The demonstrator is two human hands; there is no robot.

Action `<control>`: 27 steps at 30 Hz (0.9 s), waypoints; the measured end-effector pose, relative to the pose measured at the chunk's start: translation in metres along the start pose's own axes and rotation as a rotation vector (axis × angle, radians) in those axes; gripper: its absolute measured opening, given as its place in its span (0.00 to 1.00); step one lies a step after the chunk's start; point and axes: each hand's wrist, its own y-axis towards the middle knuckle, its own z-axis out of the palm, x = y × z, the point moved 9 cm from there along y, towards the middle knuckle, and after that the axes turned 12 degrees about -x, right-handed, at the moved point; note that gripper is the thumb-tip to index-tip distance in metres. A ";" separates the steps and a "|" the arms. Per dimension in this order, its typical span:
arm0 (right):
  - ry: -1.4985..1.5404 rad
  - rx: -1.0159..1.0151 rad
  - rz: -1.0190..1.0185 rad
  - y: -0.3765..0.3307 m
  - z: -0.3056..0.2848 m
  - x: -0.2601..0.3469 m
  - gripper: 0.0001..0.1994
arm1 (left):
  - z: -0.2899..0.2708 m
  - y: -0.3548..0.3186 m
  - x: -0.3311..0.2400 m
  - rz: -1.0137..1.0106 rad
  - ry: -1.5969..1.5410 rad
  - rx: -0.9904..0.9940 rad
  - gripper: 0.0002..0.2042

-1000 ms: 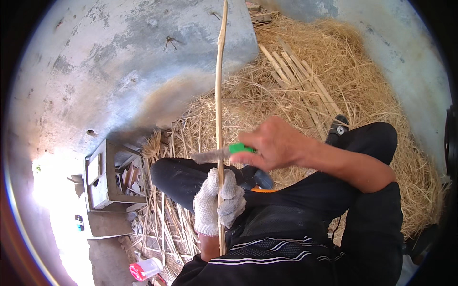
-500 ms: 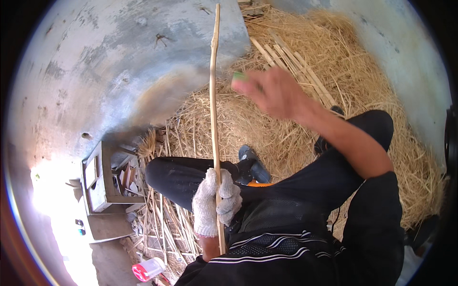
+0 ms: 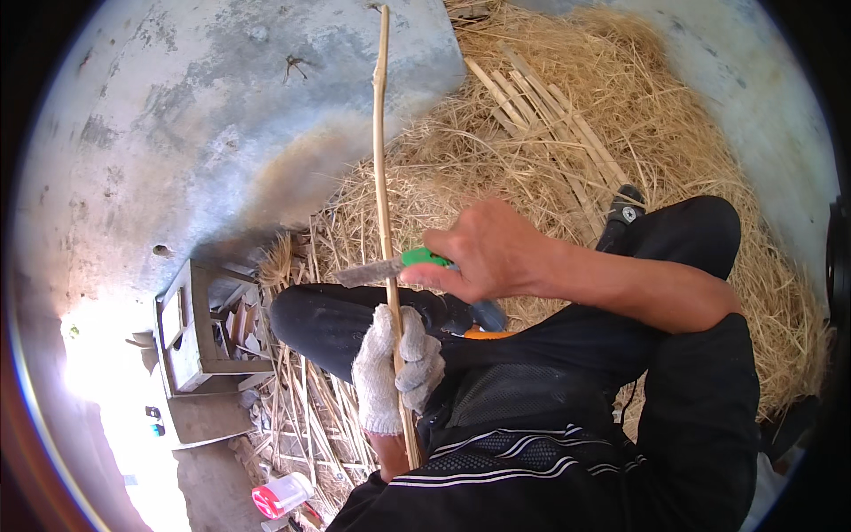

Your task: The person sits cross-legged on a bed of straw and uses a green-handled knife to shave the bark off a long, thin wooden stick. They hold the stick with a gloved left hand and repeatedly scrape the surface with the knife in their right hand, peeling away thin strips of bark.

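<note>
A long pale wooden strip (image 3: 382,151) stands nearly upright in front of me, with a knot near its top. My left hand (image 3: 399,368), in a whitish knit glove, is wrapped round its lower part. Bare and closed, my right hand (image 3: 483,250) grips a utility knife (image 3: 425,257) with a green handle. The knife's grey blade (image 3: 368,271) points left and lies across the strip, just above the gloved hand. My palm and fingers hide part of the handle.
Shavings (image 3: 567,177) cover the floor ahead and to the right, with several flat strips (image 3: 550,115) on them. At left stands a worn wooden cabinet (image 3: 186,328) beside loose sticks (image 3: 306,417). A clear jar with a red lid (image 3: 279,496) lies at lower left.
My right hand has come down and toward me, bringing the knife blade from above and right of the strip to across it. The strip's top has tilted slightly left.
</note>
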 end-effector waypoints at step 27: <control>-0.156 -0.018 0.268 0.033 0.003 -0.099 0.35 | 0.000 0.002 0.016 -0.048 -0.017 0.011 0.23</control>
